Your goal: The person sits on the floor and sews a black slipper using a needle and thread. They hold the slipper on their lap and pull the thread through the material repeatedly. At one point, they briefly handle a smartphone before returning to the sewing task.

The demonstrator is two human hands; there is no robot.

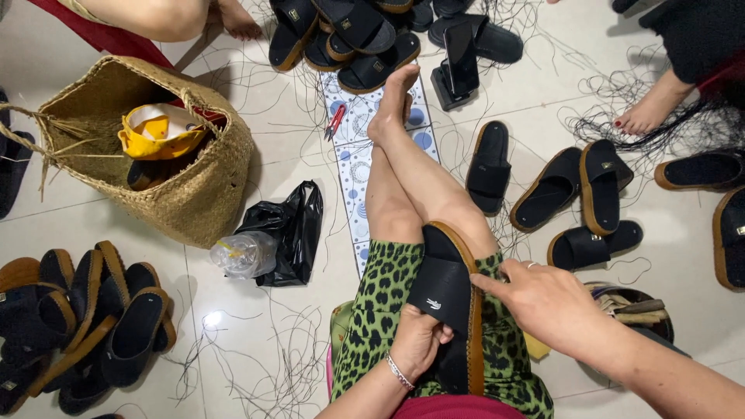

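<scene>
A dark-screened black phone (461, 56) stands propped upright among black sandals.

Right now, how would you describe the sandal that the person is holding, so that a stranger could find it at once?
Start from the green leopard-print lap at the bottom centre. A black slide sandal with a tan edge lies along the thigh, with the left hand under it and the right hand touching its rim. All the other sandals lie on the white tiled floor; only this one rests on the lap.
</scene>
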